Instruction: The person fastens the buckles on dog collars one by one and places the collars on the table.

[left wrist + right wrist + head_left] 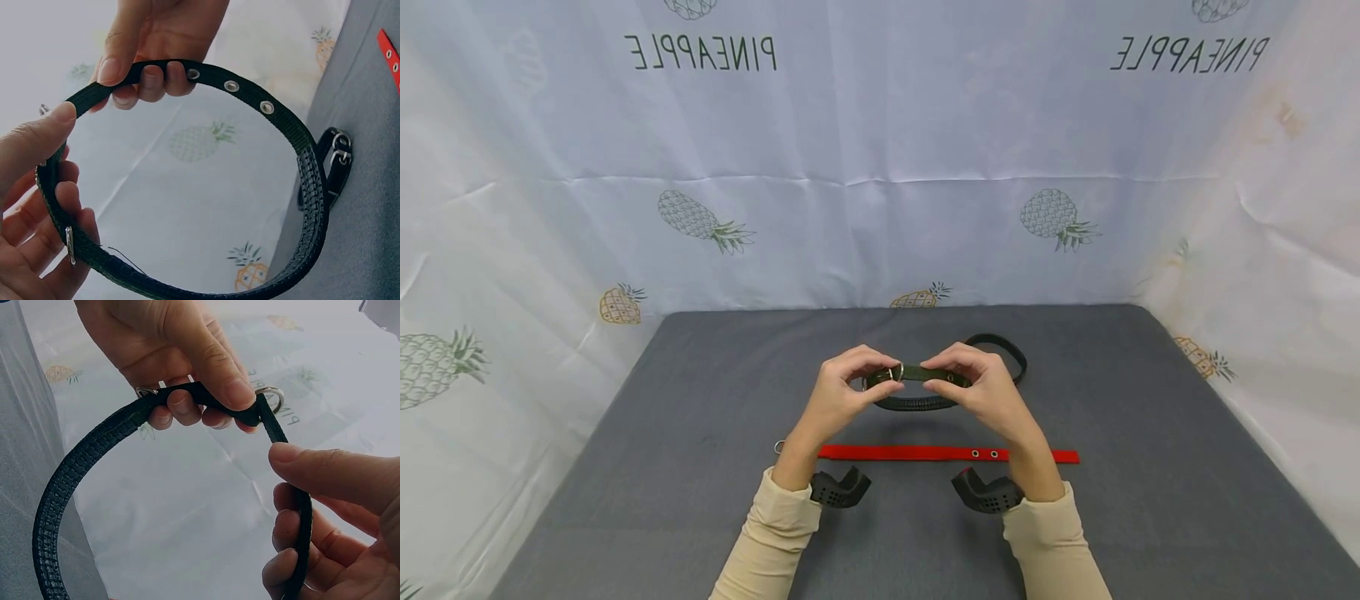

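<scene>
Both hands hold a dark green collar (917, 403) up as a loop above the grey table (700, 400). My left hand (880, 382) pinches the strap near its metal buckle (147, 392) and D-ring (272, 397). My right hand (931, 375) pinches the free end between thumb and fingers, close to the eyelets (232, 85). In the left wrist view the left hand (56, 159) is at the lower left and the right hand (131, 74) at the top. In the right wrist view the right hand (290, 490) grips the strap at the lower right, and the left hand (209, 399) at the top.
A red collar (925, 452) lies flat on the table just in front of the hands. A black collar (1011, 344) lies looped behind the right hand. Pineapple-print cloth (880, 208) walls the table on three sides. Black camera mounts (838, 490) sit on both wrists.
</scene>
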The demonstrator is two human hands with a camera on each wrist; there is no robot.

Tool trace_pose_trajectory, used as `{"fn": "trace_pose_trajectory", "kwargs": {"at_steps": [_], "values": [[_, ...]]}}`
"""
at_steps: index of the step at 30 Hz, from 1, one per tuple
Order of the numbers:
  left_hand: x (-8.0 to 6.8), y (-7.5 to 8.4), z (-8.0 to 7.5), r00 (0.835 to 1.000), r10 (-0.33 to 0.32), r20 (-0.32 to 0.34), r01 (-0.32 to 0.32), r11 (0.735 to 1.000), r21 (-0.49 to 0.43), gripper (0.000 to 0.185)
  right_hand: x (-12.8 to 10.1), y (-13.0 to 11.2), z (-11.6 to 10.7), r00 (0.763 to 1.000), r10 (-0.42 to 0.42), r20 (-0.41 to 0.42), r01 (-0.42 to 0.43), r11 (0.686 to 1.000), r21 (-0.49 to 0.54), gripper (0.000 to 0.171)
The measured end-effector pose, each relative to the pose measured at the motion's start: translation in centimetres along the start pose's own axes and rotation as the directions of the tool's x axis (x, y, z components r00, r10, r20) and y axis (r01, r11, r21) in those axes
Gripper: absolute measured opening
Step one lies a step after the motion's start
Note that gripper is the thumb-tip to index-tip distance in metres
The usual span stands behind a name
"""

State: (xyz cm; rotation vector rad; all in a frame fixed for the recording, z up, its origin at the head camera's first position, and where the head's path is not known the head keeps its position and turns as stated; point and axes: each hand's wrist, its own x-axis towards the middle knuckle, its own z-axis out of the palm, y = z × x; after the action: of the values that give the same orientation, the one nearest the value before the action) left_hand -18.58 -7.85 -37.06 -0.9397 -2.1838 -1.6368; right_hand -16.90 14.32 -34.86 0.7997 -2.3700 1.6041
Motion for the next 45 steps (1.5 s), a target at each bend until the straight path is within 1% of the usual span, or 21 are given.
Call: {"fn": "trace_pose_trajectory", "kwargs": {"at_steps": [3, 13, 21, 23, 28, 32, 36, 41, 45], "values": [[0.0, 0.0, 0.0, 1.000, -0.008, -0.002, 0.008, 1.000, -0.003, 0.023, 0.1, 0.0, 0.1, 1.000, 0.010, 0.002, -0.010, 1.000, 0.003, 0.022], [0.2, -0.1, 0.3, 1.000, -0.004, -0.001, 0.004, 1.000, 0.019, 0.022, 0.3, -0.2, 0.4, 0.999, 0.024, 0.029, -0.025, 1.000, 0.018, 0.023], [0.2, -0.1, 0.6, 1.000, -0.026, -0.004, 0.026, 0.999, 0.040, 0.020, 0.5, -0.1, 0.9, 0.998, 0.050, 0.034, -0.051, 0.998, 0.043, 0.032], [0.2, -0.1, 0.8, 1.000, -0.021, -0.001, 0.021, 0.998, 0.053, 0.020, 0.6, -0.1, 1.1, 0.998, 0.050, 0.036, -0.052, 0.998, 0.044, 0.033], [0.2, -0.1, 1.0, 1.000, -0.013, 0.019, 0.011, 0.997, 0.082, 0.022, 0.6, 0.0, 1.5, 0.999, 0.035, 0.038, -0.036, 0.999, 0.032, 0.028], [0.2, -0.1, 1.1, 0.999, -0.009, 0.033, 0.007, 0.998, 0.063, 0.026, 0.5, 0.1, 1.4, 0.999, 0.029, 0.013, -0.029, 0.999, 0.025, 0.023], [0.1, -0.1, 1.0, 0.999, -0.010, 0.034, 0.008, 0.999, 0.050, 0.029, 0.6, 0.0, 1.3, 1.000, 0.031, -0.004, -0.030, 0.999, 0.034, 0.023], [0.1, 0.0, 0.8, 0.999, -0.027, 0.020, 0.027, 1.000, 0.015, 0.035, 0.5, 0.0, 1.2, 0.999, 0.036, -0.012, -0.036, 0.998, 0.051, 0.022], [0.1, 0.0, 0.8, 0.999, -0.033, -0.012, 0.033, 0.999, -0.019, 0.036, 0.4, -0.1, 1.2, 0.999, 0.049, -0.021, -0.048, 0.997, 0.062, 0.022]]}}
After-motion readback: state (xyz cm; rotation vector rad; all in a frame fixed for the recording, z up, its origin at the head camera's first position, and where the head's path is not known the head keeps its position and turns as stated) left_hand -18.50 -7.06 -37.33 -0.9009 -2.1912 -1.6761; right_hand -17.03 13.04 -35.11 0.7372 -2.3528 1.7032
